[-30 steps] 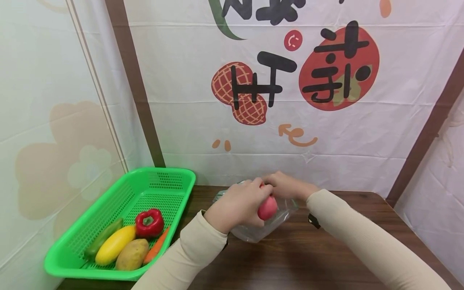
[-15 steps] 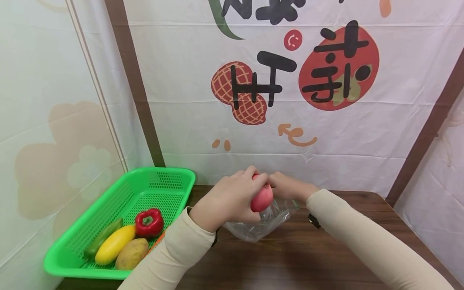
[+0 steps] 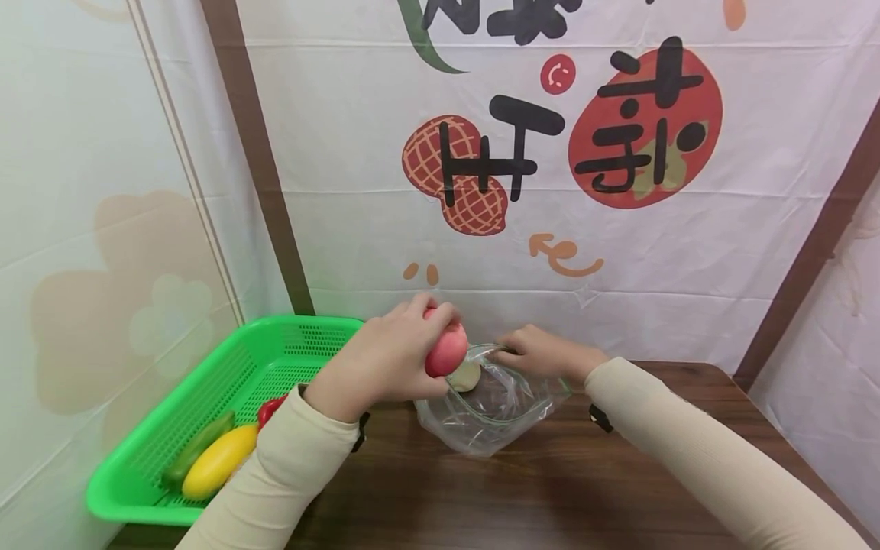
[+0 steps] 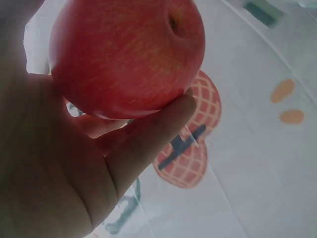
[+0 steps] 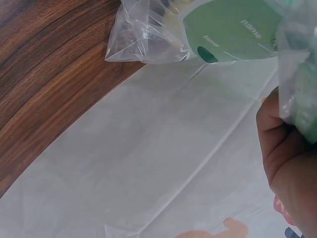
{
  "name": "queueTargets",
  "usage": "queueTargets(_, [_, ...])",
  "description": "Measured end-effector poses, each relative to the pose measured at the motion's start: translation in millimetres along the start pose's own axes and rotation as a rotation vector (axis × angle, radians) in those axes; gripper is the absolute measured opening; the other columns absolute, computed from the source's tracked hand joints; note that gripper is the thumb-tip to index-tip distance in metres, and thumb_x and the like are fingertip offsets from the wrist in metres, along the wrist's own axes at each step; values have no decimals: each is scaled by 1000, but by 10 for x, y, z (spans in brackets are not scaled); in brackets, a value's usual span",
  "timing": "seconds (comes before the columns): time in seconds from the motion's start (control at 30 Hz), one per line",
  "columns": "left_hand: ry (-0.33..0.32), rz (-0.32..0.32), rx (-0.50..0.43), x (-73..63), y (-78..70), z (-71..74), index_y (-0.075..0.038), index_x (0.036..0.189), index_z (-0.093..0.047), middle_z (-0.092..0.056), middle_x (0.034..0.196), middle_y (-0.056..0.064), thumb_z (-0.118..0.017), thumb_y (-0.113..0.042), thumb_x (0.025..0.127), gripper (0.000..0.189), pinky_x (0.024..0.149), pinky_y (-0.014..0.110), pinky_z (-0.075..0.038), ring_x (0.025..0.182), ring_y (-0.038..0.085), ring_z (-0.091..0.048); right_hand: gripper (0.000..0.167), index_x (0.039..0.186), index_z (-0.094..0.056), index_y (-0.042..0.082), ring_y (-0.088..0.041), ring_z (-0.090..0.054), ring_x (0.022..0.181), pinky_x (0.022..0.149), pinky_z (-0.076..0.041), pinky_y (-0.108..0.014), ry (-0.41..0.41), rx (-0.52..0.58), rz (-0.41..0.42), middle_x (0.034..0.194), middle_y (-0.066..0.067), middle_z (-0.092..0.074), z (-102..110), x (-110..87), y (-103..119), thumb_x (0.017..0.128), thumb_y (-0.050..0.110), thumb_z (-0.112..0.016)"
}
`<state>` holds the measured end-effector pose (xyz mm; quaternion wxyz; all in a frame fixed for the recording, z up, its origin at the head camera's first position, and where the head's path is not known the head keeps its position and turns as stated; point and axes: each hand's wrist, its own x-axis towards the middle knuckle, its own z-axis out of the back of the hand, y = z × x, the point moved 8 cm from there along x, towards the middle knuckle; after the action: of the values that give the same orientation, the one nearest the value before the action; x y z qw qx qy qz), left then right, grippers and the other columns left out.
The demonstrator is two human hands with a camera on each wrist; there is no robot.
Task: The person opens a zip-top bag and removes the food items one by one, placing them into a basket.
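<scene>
A red apple is in the grip of my left hand, raised beside the left rim of a clear plastic zip bag. In the left wrist view the apple shows its stem hollow, with fingers curled around its underside. My right hand pinches the bag's far rim, and the mouth gapes. Inside the bag, at its left, lies a pale roundish thing, partly covered. The right wrist view shows the bag's green printed label and my right hand on the plastic.
A green perforated basket stands at the left. It holds a yellow oblong vegetable, a green long one and a red bell pepper, partly behind my left sleeve. A printed cloth wall rises behind the dark wooden table.
My left hand has carried the apple left and slightly up, away from over the bag. The bag's mouth and the pale thing inside now show. The right hand keeps its hold, almost still.
</scene>
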<state>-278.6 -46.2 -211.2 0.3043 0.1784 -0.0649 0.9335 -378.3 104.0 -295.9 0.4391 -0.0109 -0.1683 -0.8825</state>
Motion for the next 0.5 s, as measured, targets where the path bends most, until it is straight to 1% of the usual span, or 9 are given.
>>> queueTargets(0.1, [17, 45, -30, -33, 167, 10, -20, 128, -54, -51, 120, 5, -85, -37, 65, 72, 67, 39, -55, 97, 23, -56, 33, 71, -51, 19, -3, -42, 57, 60, -42, -26, 2, 4, 11, 62, 13, -39, 7, -11, 15, 102, 25, -59])
queueTargets(0.2, [31, 92, -34, -80, 394, 15, -17, 133, -54, -51, 122, 8, -85, -36, 66, 76, 69, 40, -56, 99, 25, -57, 33, 72, -51, 19, -2, -40, 55, 59, -40, -25, 13, 11, 17, 61, 13, -38, 4, -18, 16, 103, 25, -58])
queueTargets(0.27, [45, 122, -16, -116, 571, 14, -14, 136, -54, -51, 122, 10, -84, -35, 67, 78, 69, 41, -56, 99, 27, -57, 32, 73, -51, 19, -2, -39, 54, 58, -40, -25, 19, 14, 21, 61, 13, -38, 0, -23, 5, 104, 25, -57])
queueTargets(0.33, [55, 149, 13, -153, 769, 12, -12, 136, -55, -51, 122, 12, -82, -34, 69, 75, 68, 42, -55, 98, 28, -58, 32, 73, -51, 19, -2, -39, 54, 58, -40, -25, 22, 18, 25, 61, 13, -38, -5, -30, -10, 104, 25, -57])
queueTargets(0.43, [66, 180, 47, -215, 1077, 3, -11, 133, -57, -52, 121, 14, -80, -33, 71, 70, 65, 44, -54, 96, 29, -58, 31, 74, -52, 20, -1, -39, 54, 59, -40, -25, 29, 18, 14, 61, 14, -38, -13, -42, -45, 104, 27, -57])
queueTargets(0.5, [69, 200, 49, -263, 1288, -15, -11, 131, -58, -52, 119, 15, -78, -32, 72, 66, 63, 44, -52, 91, 29, -58, 31, 74, -52, 20, -2, -39, 54, 59, -41, -25, 37, 23, 2, 61, 13, -38, -20, -53, -65, 104, 28, -56])
